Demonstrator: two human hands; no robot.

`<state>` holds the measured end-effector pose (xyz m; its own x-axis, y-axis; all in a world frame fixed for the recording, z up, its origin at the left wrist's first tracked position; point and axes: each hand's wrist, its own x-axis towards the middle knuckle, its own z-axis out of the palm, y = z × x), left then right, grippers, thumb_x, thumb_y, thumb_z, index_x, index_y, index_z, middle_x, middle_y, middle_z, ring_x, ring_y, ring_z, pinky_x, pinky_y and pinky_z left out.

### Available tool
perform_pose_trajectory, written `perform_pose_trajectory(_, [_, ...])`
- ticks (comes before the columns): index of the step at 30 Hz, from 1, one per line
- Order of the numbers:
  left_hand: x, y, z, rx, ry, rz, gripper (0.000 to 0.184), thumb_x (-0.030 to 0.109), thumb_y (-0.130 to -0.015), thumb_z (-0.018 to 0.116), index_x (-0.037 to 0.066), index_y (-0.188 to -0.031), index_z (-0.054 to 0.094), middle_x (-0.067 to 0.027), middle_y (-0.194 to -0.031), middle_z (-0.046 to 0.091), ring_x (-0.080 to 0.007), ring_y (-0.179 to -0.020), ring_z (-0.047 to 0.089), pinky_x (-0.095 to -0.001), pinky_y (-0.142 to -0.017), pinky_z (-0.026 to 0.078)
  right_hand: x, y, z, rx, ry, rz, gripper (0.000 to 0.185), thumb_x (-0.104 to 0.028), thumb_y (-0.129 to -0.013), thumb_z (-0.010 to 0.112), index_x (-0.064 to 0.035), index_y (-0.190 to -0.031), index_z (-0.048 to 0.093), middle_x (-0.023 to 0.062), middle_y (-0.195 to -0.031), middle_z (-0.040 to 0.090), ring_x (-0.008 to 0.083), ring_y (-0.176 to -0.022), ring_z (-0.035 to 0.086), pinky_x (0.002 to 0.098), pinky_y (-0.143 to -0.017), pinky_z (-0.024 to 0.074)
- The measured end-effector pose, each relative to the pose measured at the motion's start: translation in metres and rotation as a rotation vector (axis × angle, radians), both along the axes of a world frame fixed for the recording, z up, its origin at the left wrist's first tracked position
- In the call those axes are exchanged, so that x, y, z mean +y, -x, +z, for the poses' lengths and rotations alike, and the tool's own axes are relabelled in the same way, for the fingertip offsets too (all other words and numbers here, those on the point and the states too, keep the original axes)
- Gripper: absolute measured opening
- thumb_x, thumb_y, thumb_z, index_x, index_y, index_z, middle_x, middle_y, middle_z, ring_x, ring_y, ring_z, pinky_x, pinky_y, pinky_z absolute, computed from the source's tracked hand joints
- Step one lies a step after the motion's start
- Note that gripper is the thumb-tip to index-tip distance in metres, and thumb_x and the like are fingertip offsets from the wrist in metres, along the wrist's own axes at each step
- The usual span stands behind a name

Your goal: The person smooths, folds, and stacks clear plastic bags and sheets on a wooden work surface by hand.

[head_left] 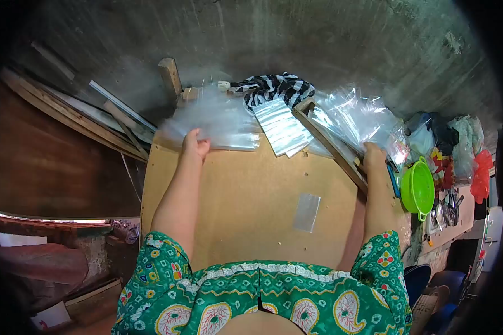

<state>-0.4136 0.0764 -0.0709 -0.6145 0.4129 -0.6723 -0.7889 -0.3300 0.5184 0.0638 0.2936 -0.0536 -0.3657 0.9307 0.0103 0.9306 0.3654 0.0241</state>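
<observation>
My left hand (195, 145) is closed on the near left edge of a stack of clear plastic bags (229, 139), whose far part is smeared by motion. On the right, my right hand (374, 155) is closed at the near edge of a heap of clear plastic bags (355, 117), just beyond a wooden strip (332, 145); its fingertips are partly hidden. Between the hands lies a neat stack of folded clear plastic (282, 127). One small clear plastic bag (307, 213) rests alone on the tan board (246, 190) nearer my body.
Black-and-white striped cloth (279, 89) lies at the back against a grey wall (318, 44). A green basin (417, 190) stands right of my right arm, with a red plastic bag (481, 176) and several other bags beyond it. An upright wooden post (170, 76) stands back left.
</observation>
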Motion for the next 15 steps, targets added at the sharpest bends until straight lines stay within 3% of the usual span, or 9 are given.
perform_pose_trajectory(2, [0.002,0.021,0.023,0.005,-0.099,0.015,0.020,0.003,-0.073,0.050,0.004,-0.092,0.044,-0.0099,-0.088,0.051,-0.0231,-0.080,0.052,-0.0341,-0.063,0.046,-0.009,0.022,0.017,-0.042,0.024,-0.078,0.049,-0.025,-0.063,0.061,-0.0096,-0.108,0.048,0.0153,-0.116,0.044,0.0291,-0.103,0.044,0.0485,-0.085,0.0312])
perform_pose_trajectory(4, [-0.003,0.038,0.047,0.017,-0.200,0.041,0.019,0.002,-0.073,0.051,0.003,-0.091,0.044,-0.0098,-0.086,0.052,-0.0221,-0.078,0.053,-0.0322,-0.061,0.047,-0.046,0.076,0.057,0.036,-0.197,-0.161,0.047,-0.023,-0.066,0.059,-0.0095,-0.109,0.049,0.0182,-0.119,0.041,0.0313,-0.104,0.043,0.0466,-0.088,0.0306])
perform_pose_trajectory(6, [-0.009,0.046,0.075,0.132,-0.300,0.048,0.017,0.001,-0.072,0.052,0.002,-0.088,0.044,-0.0090,-0.083,0.053,-0.0198,-0.076,0.055,-0.0283,-0.058,0.047,-0.056,0.137,0.049,0.217,-0.128,0.129,0.043,-0.019,-0.067,0.057,-0.0117,-0.108,0.051,0.0197,-0.116,0.043,0.0333,-0.101,0.045,0.0402,-0.086,0.0353])
perform_pose_trajectory(7, [-0.011,0.043,0.086,0.131,-0.300,0.052,0.017,0.001,-0.072,0.052,0.002,-0.088,0.044,-0.0090,-0.083,0.053,-0.0198,-0.076,0.055,-0.0283,-0.058,0.047,-0.057,0.172,0.021,0.513,0.130,0.374,0.041,-0.018,-0.067,0.057,-0.0116,-0.107,0.052,0.0228,-0.113,0.043,0.0340,-0.100,0.045,0.0384,-0.083,0.0376])
perform_pose_trajectory(8, [-0.013,0.038,0.098,0.136,-0.317,0.064,0.016,0.001,-0.073,0.052,0.001,-0.087,0.044,-0.0088,-0.083,0.053,-0.0195,-0.075,0.055,-0.0286,-0.059,0.048,-0.088,0.213,0.042,0.417,0.282,0.456,0.037,-0.018,-0.069,0.054,-0.0099,-0.105,0.053,0.0221,-0.115,0.041,0.0350,-0.100,0.044,0.0406,-0.081,0.0380])
perform_pose_trajectory(10, [-0.021,0.028,0.114,0.158,-0.370,0.076,0.014,0.000,-0.073,0.051,0.000,-0.086,0.045,-0.0087,-0.082,0.053,-0.0193,-0.073,0.056,-0.0292,-0.058,0.050,-0.111,0.284,-0.011,0.640,0.095,0.956,0.034,-0.026,-0.074,0.052,-0.0149,-0.106,0.053,0.0156,-0.122,0.036,0.0376,-0.105,0.040,0.0437,-0.086,0.0342])
perform_pose_trajectory(11, [-0.026,0.032,0.114,0.164,-0.371,0.088,0.014,0.000,-0.073,0.051,0.000,-0.086,0.045,-0.0087,-0.082,0.053,-0.0193,-0.073,0.056,-0.0292,-0.058,0.050,-0.139,0.307,0.008,0.351,0.156,0.898,0.035,-0.033,-0.077,0.049,-0.0194,-0.109,0.051,0.0151,-0.125,0.033,0.0355,-0.111,0.035,0.0488,-0.088,0.0296])
perform_pose_trajectory(12, [-0.031,0.038,0.111,0.164,-0.392,0.070,0.014,0.000,-0.073,0.051,-0.001,-0.086,0.045,-0.0088,-0.082,0.053,-0.0196,-0.073,0.056,-0.0291,-0.058,0.050,-0.149,0.326,0.012,0.187,0.304,0.870,0.041,-0.041,-0.079,0.044,-0.0236,-0.116,0.045,0.0126,-0.133,0.020,0.0350,-0.121,0.020,0.0536,-0.092,0.0231])
perform_pose_trajectory(15, [-0.045,0.050,0.116,0.193,-0.390,0.079,0.014,0.000,-0.073,0.050,-0.001,-0.086,0.045,-0.0086,-0.082,0.053,-0.0198,-0.073,0.057,-0.0285,-0.058,0.051,-0.158,0.357,-0.005,0.149,0.354,0.744,0.039,-0.038,-0.080,0.042,-0.0221,-0.116,0.045,0.0130,-0.130,0.026,0.0355,-0.116,0.029,0.0519,-0.088,0.0283])
